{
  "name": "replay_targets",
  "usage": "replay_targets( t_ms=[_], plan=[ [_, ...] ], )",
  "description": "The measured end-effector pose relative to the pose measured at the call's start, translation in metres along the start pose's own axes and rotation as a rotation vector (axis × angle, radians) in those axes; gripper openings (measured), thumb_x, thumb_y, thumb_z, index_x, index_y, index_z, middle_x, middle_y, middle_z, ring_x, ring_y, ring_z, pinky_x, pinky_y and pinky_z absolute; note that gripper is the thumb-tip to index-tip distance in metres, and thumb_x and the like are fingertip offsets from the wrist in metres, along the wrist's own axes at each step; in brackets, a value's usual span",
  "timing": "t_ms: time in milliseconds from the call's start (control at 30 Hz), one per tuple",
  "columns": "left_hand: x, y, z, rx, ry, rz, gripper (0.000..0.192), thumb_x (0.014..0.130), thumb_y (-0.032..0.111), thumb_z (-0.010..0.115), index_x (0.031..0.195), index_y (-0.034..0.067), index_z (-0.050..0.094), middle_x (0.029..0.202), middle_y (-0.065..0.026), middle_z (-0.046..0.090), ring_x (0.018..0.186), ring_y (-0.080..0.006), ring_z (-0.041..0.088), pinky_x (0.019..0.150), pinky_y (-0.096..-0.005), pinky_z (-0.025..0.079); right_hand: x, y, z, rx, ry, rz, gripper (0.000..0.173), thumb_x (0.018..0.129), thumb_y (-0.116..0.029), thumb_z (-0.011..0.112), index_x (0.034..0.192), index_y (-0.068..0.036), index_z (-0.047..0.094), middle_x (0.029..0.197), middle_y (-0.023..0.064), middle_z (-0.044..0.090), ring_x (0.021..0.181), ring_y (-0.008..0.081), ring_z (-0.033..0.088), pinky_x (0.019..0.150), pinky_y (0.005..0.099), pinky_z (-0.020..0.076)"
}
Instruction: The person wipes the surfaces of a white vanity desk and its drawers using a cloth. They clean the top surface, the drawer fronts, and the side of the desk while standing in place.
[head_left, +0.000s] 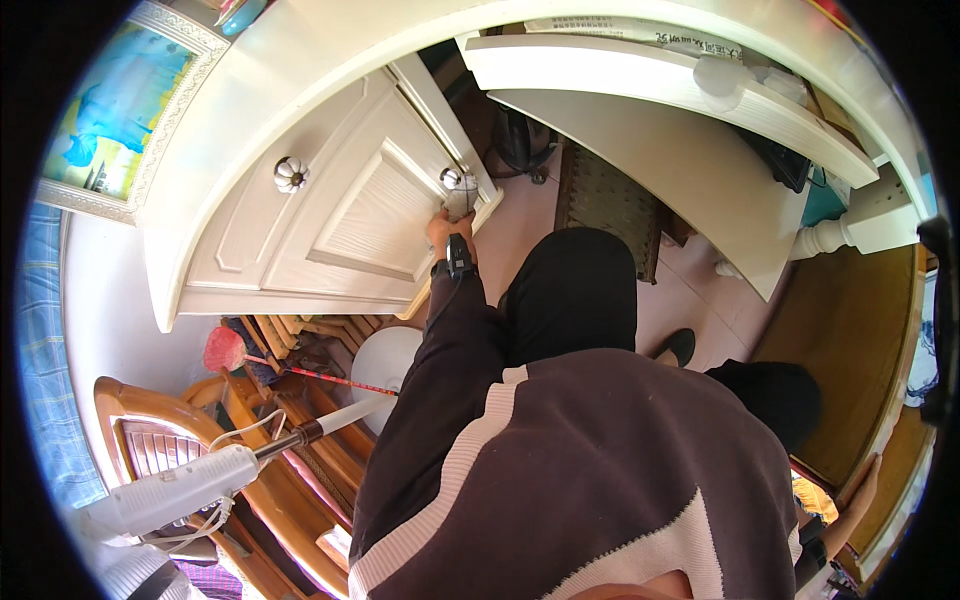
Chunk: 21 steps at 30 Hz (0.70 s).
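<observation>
Out in front, my left hand (451, 231) holds a light grey cloth (460, 198) against the edge of a cream cabinet door (379, 217). Just above the cloth is the door's round, ribbed white knob (450, 178). A matching knob (291, 174) sits on the panel to its left. At the far right, my right hand (862, 484) touches the edge of a brown wooden furniture panel (840, 352); its fingers are partly hidden. Dark devices are strapped to both wrists.
A cream drawer (600, 67) juts out at upper right, with printed paper inside. Below stand a black kettle (521, 142) and a textured dark panel (609, 202). At left are a fan's white pole (172, 480) and base (384, 367), a red fly swatter (225, 349) and a wooden chair (142, 420).
</observation>
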<state>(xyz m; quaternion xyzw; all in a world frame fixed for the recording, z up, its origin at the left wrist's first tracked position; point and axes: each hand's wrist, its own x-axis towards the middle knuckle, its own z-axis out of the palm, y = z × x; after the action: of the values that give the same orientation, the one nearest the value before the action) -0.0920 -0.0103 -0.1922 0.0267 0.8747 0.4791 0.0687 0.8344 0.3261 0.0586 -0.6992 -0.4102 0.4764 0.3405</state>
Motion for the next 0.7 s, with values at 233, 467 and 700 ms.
replay_targets(
  t_ms=[233, 467, 700],
  plan=[
    [0.002, 0.02, -0.028, -0.079, -0.147, -0.033, 0.065, 0.07, 0.018, 0.084, 0.121, -0.011, 0.056, 0.107, -0.0178, 0.067, 0.097, -0.0239, 0.063, 0.087, -0.0326, 0.049, 0.012, 0.01, -0.003, -0.113, 0.005, -0.173, 0.06, 0.095, -0.049, 0.053, 0.126, 0.003, 0.058, 0.114, 0.0109, 0.063, 0.102, 0.0173, 0.059, 0.09, 0.0271, 0.0453],
    [0.004, 0.069, -0.067, -0.476, -0.222, -0.151, 0.07, 0.082, 0.016, 0.071, 0.14, -0.001, 0.035, 0.133, -0.0173, 0.05, 0.122, -0.0275, 0.048, 0.1, -0.0427, 0.044, 0.021, 0.019, -0.003, -0.292, 0.03, -0.436, 0.057, 0.097, -0.045, 0.05, 0.126, 0.004, 0.058, 0.115, 0.0116, 0.064, 0.104, 0.0186, 0.059, 0.092, 0.0285, 0.0445],
    [0.022, 0.151, -0.115, -1.546, -0.117, -0.452, 0.034, 0.097, 0.015, 0.034, 0.127, 0.004, 0.046, 0.132, -0.0119, 0.047, 0.121, -0.0324, 0.044, 0.1, -0.0611, 0.034, -0.002, 0.005, 0.021, -0.566, 0.138, -0.497, 0.053, 0.098, -0.038, 0.048, 0.126, 0.006, 0.056, 0.121, 0.017, 0.062, 0.113, 0.0223, 0.057, 0.096, 0.0324, 0.0423]
  ],
)
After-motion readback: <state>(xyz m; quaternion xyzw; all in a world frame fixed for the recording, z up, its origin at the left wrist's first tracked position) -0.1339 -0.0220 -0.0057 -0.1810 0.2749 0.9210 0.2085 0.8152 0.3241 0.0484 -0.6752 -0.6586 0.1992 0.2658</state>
